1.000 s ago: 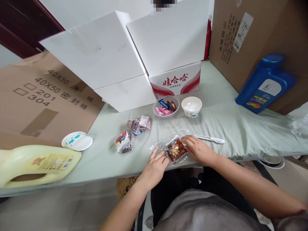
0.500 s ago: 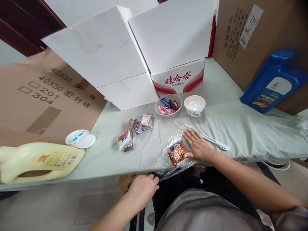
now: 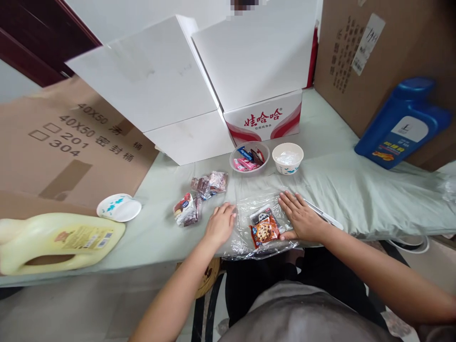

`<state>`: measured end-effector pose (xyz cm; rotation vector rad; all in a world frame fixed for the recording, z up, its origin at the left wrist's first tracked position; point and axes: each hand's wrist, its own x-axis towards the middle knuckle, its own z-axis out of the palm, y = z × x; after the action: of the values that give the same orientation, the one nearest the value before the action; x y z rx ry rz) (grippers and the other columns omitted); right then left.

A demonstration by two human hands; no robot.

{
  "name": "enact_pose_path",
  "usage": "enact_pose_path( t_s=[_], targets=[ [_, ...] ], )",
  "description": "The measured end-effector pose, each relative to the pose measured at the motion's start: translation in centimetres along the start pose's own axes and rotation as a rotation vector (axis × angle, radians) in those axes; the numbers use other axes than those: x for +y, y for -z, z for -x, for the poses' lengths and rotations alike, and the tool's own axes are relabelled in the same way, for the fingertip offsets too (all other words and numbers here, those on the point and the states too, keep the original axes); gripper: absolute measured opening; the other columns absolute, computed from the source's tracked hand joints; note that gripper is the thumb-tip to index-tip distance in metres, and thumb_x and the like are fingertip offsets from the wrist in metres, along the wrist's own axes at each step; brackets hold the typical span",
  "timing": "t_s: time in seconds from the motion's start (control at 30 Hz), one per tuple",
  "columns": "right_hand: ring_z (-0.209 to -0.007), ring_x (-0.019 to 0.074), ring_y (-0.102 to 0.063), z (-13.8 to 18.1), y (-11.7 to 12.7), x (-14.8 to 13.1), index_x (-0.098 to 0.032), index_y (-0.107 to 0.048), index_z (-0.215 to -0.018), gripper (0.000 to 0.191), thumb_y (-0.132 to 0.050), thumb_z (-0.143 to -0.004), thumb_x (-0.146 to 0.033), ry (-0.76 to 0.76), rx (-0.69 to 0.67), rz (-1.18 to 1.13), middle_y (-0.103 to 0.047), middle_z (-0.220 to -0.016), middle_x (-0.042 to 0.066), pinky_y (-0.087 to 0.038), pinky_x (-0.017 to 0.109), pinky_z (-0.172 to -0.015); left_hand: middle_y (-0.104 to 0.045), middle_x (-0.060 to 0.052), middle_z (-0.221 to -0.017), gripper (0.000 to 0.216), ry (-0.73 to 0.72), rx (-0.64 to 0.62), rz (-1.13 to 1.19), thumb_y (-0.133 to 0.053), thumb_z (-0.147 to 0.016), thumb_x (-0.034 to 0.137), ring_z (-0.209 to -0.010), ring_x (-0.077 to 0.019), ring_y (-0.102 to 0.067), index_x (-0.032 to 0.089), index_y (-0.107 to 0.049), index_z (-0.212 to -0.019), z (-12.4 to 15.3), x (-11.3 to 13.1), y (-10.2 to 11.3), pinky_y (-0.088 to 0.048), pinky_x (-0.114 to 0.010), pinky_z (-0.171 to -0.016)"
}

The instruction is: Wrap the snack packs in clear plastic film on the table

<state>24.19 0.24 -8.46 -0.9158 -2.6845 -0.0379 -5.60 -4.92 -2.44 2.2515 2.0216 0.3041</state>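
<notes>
A clear plastic film [image 3: 245, 204] lies spread over the front of the cloth-covered table. On it rests an orange cookie packet [image 3: 264, 232], overlapping a grey and white packet [image 3: 259, 214]. My right hand [image 3: 302, 218] is palm down with fingers stretched out, pressing the film just right of the packets. At the film's left edge is my left hand [image 3: 221, 222], its fingers bent and closed on the film. Part of a white, thin, long tool [image 3: 333, 219] shows behind my right hand. Left of my left hand are several wrapped snacks [image 3: 187, 209].
Behind the film stand a clear bowl [image 3: 249, 168] of small wrapped sweets and a paper bowl [image 3: 288, 164] holding clear plastic. White boxes [image 3: 263, 118] line the back. A blue bottle [image 3: 402, 126] stands right; a yellow jug [image 3: 64, 237] and tipped paper bowl [image 3: 119, 206] lie left.
My left hand has moved up from below the table's front edge onto the tabletop. The film's left side has spread flatter; my right hand has shifted slightly right.
</notes>
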Motion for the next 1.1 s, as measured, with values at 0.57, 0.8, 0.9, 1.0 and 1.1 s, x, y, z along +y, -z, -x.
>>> enact_pose_path(
  t_s=[0.57, 0.8, 0.9, 1.0, 1.1],
  targets=[
    [-0.14, 0.0386, -0.028, 0.0, 0.4, -0.1, 0.003, -0.042, -0.141, 0.11, -0.027, -0.078, -0.086, -0.012, 0.039, 0.025, -0.038, -0.147, 0.027, -0.017, 0.051, -0.113, -0.047, -0.008, -0.119, 0.091, -0.366, -0.274, 0.124, -0.089, -0.053, 0.027, -0.113, -0.0303, -0.051, 0.031, -0.045, -0.133, -0.9, 8.0, -0.4, -0.047, -0.047, -0.095],
    [-0.14, 0.039, -0.029, 0.1, -0.2, -0.1, 0.002, -0.041, -0.141, 0.107, -0.03, -0.079, -0.084, -0.005, 0.102, 0.023, -0.038, -0.147, 0.027, -0.02, 0.053, -0.112, -0.048, -0.004, -0.111, 0.066, -0.016, 0.103, 0.403, -0.083, -0.06, 0.021, -0.104, -0.0232, -0.057, 0.024, -0.05, -0.117, -4.3, 3.8, 1.9, -0.049, -0.041, -0.093],
    [-0.139, 0.0394, -0.03, 0.1, -0.3, -0.1, 0.001, -0.039, -0.143, 0.107, -0.032, -0.079, -0.084, 0.002, 0.123, 0.023, -0.038, -0.147, 0.028, -0.022, 0.053, -0.112, -0.047, -0.004, -0.112, 0.071, -0.014, 0.308, 0.327, -0.086, -0.056, 0.021, -0.106, -0.0239, -0.056, 0.024, -0.05, -0.117, -9.5, 2.7, 4.6, -0.046, -0.042, -0.097],
    [-0.139, 0.039, -0.03, 0.1, -0.1, -0.2, -0.001, -0.035, -0.146, 0.106, -0.033, -0.079, -0.083, -0.008, 0.118, 0.012, -0.038, -0.147, 0.027, -0.024, 0.053, -0.111, -0.044, -0.003, -0.115, 0.076, -0.072, 0.308, 0.215, -0.088, -0.055, 0.025, -0.103, -0.0217, -0.057, 0.025, -0.05, -0.121, -15.0, 2.9, 6.8, -0.046, -0.039, -0.097],
    [-0.14, 0.0389, -0.029, 0.1, 0.0, -0.2, 0.0, -0.036, -0.145, 0.106, -0.032, -0.08, -0.083, -0.015, 0.085, 0.007, -0.036, -0.148, 0.027, -0.024, 0.053, -0.111, -0.043, -0.004, -0.118, 0.079, -0.14, 0.177, 0.106, -0.087, -0.058, 0.031, -0.105, -0.0221, -0.058, 0.025, -0.048, -0.127, -18.9, 3.6, 6.9, -0.047, -0.037, -0.097]
  ],
)
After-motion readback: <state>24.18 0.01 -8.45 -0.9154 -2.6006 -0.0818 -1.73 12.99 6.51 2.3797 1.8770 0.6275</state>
